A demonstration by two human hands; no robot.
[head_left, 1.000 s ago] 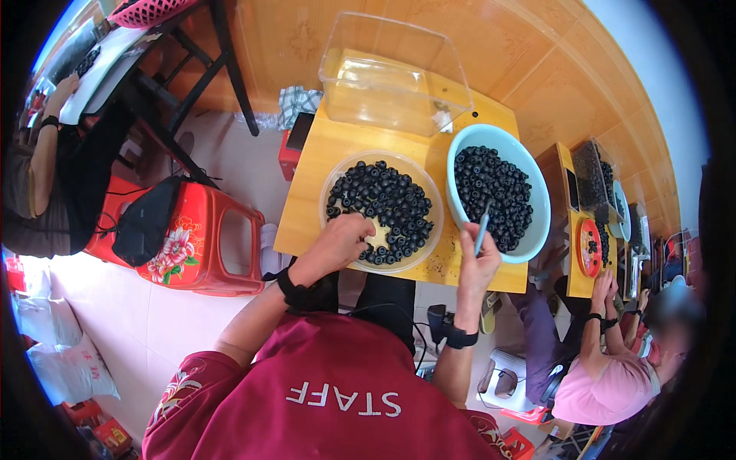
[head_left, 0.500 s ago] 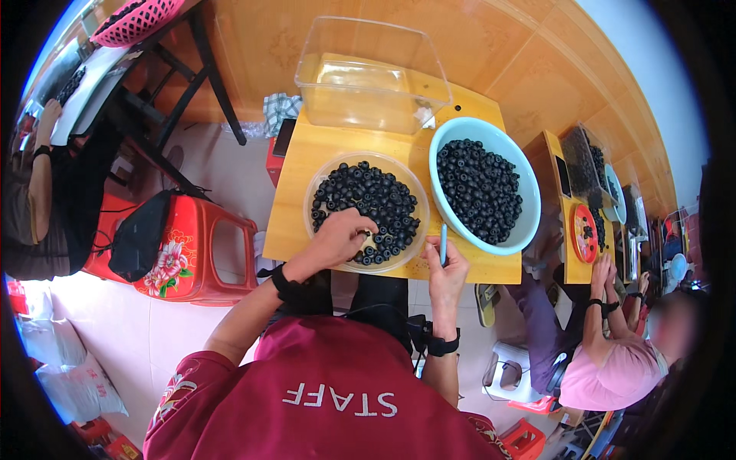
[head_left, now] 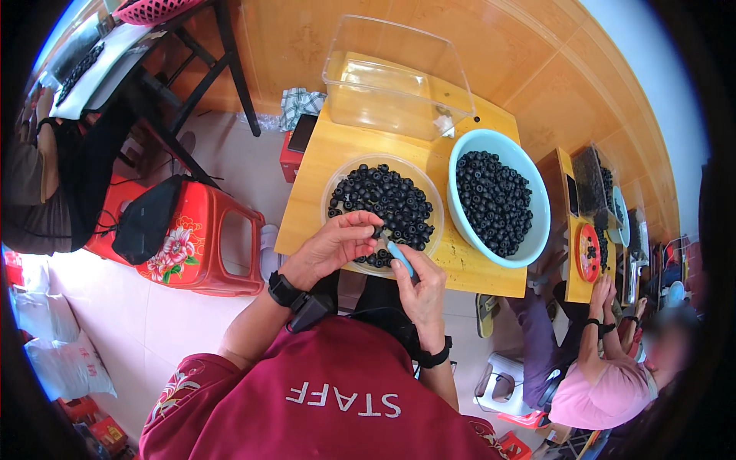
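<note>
My left hand (head_left: 336,245) is closed in a pinch on a small black ring-shaped piece (head_left: 377,231), above the near edge of a round clear tray (head_left: 328,188). Many such black pieces with holes (head_left: 383,192) lie heaped in that tray. In my right hand (head_left: 423,297) is a slim tool with a light blue handle (head_left: 401,261). Its tip reaches to the piece at my left fingertips; the exact kind of tip is too small to make out. To the right of the tray, a light blue basin (head_left: 542,218) holds a large pile of the same black pieces.
A clear rectangular bin (head_left: 391,77) stands at the back of the wooden table (head_left: 307,207). A red flowered stool (head_left: 203,238) is on the left, beside a dark-legged table (head_left: 238,69). Co-workers sit at both sides; one in pink (head_left: 602,391) works at another table.
My left hand has come up out of the tray with a black piece. My right hand has moved left and tilted the blue-handled tool toward it. The whole view has shifted slightly.
</note>
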